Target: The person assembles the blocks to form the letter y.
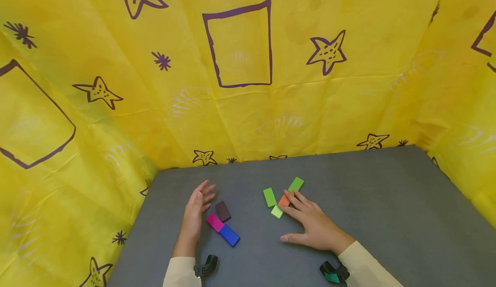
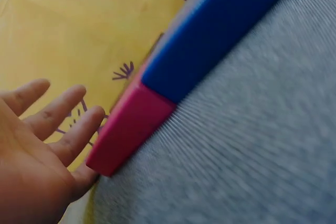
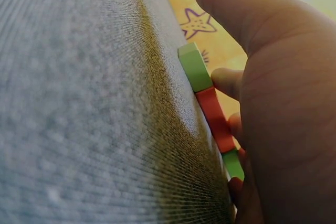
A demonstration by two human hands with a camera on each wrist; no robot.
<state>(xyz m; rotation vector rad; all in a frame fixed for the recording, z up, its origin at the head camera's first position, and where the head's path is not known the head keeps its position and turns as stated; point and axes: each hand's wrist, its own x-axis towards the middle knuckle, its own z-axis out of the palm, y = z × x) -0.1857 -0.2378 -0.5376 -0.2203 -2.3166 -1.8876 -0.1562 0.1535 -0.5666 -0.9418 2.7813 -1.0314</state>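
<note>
On the grey table, a pink block [image 1: 215,222] and a blue block [image 1: 230,235] lie end to end in a slanting row, with a dark brown block [image 1: 223,211] beside them. My left hand [image 1: 195,207] is at the left of these blocks, fingers loosely extended and holding nothing. My right hand [image 1: 314,222] reaches over an orange block [image 1: 284,199], its fingertips at that block and partly covering it. A light green block [image 1: 277,212] and a green block [image 1: 296,184] sit at the orange block's two ends. Another green block [image 1: 269,197] slants off to the left, its lower end near the light green one.
The grey tabletop [image 1: 372,201] spreads to the right of the blocks. A yellow cloth [image 1: 240,123] with purple starfish and frame drawings hangs behind and at both sides of the table. Dark straps [image 1: 206,266] are near both wrists.
</note>
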